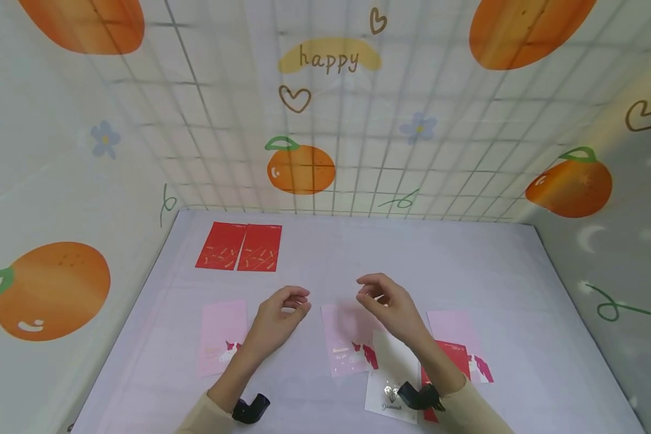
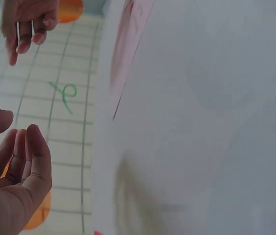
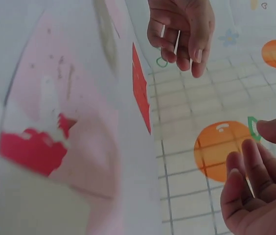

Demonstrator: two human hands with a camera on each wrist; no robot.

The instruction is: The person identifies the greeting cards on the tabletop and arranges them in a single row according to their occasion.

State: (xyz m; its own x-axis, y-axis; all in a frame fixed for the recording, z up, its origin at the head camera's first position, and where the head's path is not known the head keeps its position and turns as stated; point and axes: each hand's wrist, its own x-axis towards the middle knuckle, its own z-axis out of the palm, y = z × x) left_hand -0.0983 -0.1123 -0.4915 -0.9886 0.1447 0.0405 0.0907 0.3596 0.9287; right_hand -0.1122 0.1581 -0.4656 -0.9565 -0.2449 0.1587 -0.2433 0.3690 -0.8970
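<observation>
My left hand hovers over the table, fingers loosely bent and holding nothing, between two pink cards. One pink card lies by the left forearm, a unicorn printed at its lower corner. Above the top edge of the middle pink card is my right hand, also holding nothing. A white card with a silver heart-like print overlaps that pink card. Partly under the right forearm lies a red card, overlapping the right pink card. In the wrist views the two hands face each other, apart.
Two red cards with gold marks lie side by side at the back left of the white table. Behind it hangs a curtain printed with oranges over a wire grid. Black wrist devices sit on both forearms.
</observation>
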